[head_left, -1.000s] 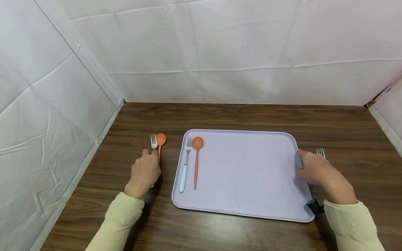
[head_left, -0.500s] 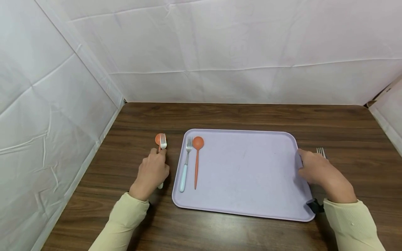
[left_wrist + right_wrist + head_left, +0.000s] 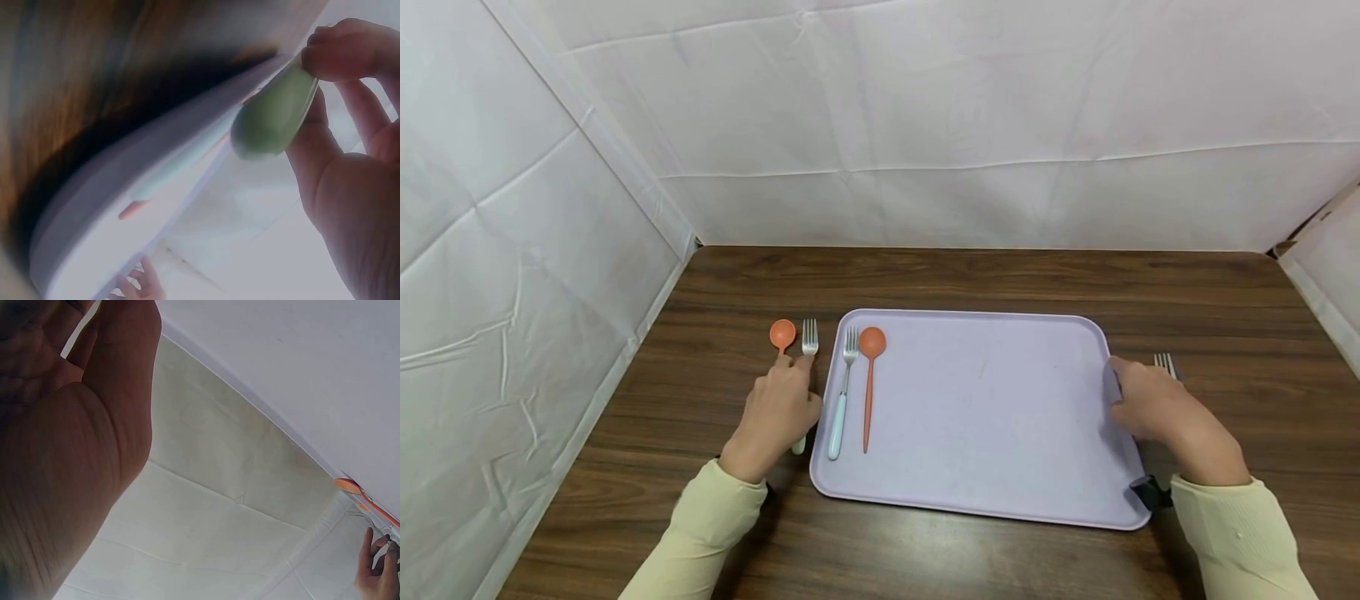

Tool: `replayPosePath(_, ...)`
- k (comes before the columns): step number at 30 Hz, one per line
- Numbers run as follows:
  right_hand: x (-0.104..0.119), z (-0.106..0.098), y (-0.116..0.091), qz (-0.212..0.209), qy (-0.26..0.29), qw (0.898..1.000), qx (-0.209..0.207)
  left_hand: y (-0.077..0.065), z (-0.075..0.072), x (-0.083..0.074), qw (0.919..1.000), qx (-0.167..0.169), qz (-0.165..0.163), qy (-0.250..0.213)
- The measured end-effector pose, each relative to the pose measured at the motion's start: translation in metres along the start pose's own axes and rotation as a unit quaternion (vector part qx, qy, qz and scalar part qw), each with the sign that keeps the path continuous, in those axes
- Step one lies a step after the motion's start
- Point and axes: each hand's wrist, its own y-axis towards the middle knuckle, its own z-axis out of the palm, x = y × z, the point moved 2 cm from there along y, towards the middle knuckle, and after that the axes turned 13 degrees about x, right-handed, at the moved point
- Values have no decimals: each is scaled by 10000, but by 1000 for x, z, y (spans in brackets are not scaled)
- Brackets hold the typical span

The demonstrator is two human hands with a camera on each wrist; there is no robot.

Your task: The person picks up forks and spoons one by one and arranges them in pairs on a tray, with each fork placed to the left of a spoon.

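Note:
My left hand (image 3: 778,408) pinches a fork (image 3: 809,337) just left of the lilac tray (image 3: 985,500). In the left wrist view, its pale green handle (image 3: 275,119) shows between thumb and fingers. An orange spoon (image 3: 782,333) lies on the table under that hand, most of its handle hidden. My right hand (image 3: 1165,408) rests at the tray's right rim with loosely bent fingers. Another fork (image 3: 1165,363) shows its tines behind the right hand; the rest is covered. On the tray's left side lie a fork with a light blue handle (image 3: 837,427) and an orange spoon (image 3: 872,343), side by side.
The dark wooden table (image 3: 970,283) runs up to a white cloth wall (image 3: 925,200) at the back. Another white cloth wall (image 3: 512,292) rises on the left. A black strap (image 3: 1150,493) at the right wrist overlaps the tray's near right corner.
My left hand has carried its fork rightward, across the orange spoon, to the tray's left edge. The spoon's bowl now lies uncovered to the fork's left. My right hand and the tray look unchanged.

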Motion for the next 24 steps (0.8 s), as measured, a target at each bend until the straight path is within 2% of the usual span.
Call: replayPosePath(24, 1, 1, -2, -16, 12, 10000, -67, 2, 0, -23, 9997, 4, 244, 76)
